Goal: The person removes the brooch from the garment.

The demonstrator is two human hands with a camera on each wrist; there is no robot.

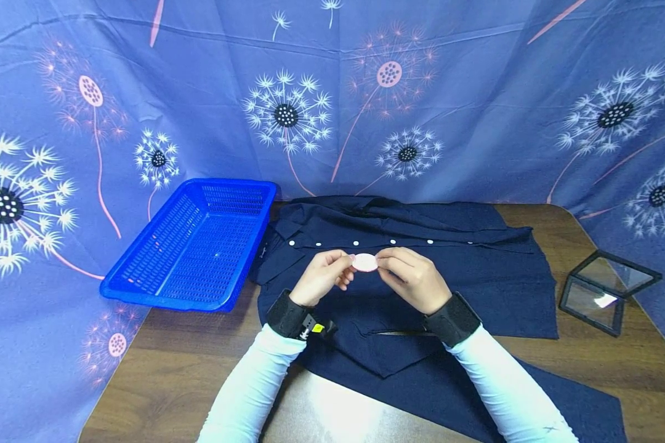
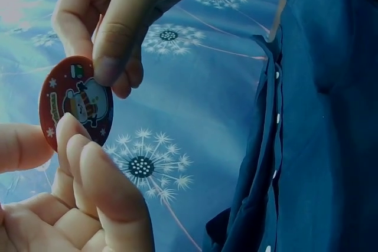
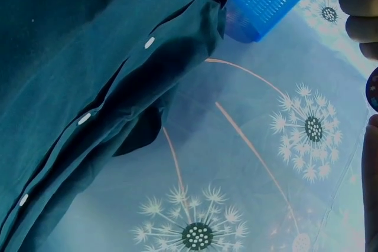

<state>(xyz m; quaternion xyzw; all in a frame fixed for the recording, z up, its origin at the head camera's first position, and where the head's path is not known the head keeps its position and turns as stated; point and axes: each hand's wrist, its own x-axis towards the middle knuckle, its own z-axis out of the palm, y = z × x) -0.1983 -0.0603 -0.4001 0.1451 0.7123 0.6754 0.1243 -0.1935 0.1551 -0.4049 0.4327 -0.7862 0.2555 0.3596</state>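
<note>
A small round disc (image 1: 365, 263), like a badge, is held up between both hands, over a dark navy shirt (image 1: 493, 283). In the left wrist view the red face of the disc (image 2: 82, 101) carries a cartoon snowman and white snowflakes. My left hand (image 1: 322, 275) pinches its left edge. From the other side my right hand (image 1: 412, 277) grips the right edge between thumb and fingers. Several white buttons (image 1: 356, 243) run along the shirt's front. Only a sliver of the disc (image 3: 372, 90) shows in the right wrist view.
A blue plastic basket (image 1: 238, 295) stands at the left of the wooden table (image 1: 166, 363). On the right lies a black-framed hinged object (image 1: 590, 307) with glassy panels. Behind the table hangs a blue cloth (image 1: 476, 92) with dandelion prints.
</note>
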